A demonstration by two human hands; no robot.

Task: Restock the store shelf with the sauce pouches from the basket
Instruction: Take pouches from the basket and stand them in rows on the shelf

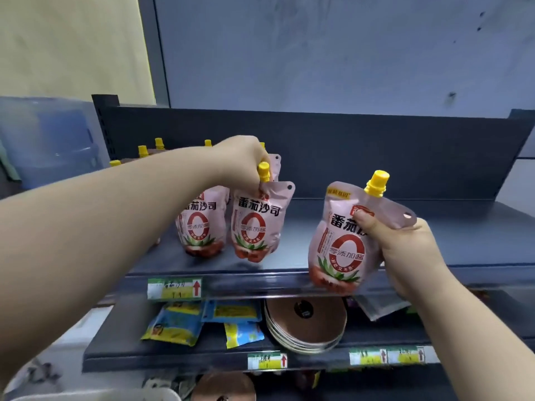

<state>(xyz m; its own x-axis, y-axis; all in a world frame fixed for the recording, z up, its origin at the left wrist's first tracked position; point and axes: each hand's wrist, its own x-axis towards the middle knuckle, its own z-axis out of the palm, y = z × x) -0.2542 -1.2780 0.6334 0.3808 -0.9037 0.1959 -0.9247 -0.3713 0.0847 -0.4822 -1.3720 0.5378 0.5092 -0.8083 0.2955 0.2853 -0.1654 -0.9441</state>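
My left hand [241,160] pinches the top of a pink sauce pouch [257,224] by its yellow cap; that pouch stands upright on the dark top shelf [390,244]. Beside it on the left stands another pink pouch [201,224], and more yellow-capped pouches [143,151] line up behind, partly hidden by my arm. My right hand [405,250] grips a third pouch [340,241] by its right side, holding it upright in front of the shelf's front edge. The basket is hidden from view.
The top shelf's right half is bare dark metal with a back panel [376,154]. On the lower shelf [121,351] lie blue-yellow packets [173,325] and a stack of brown round discs [307,322]. Price tags [173,287] line the shelf edges. A clear plastic bin [49,140] stands at left.
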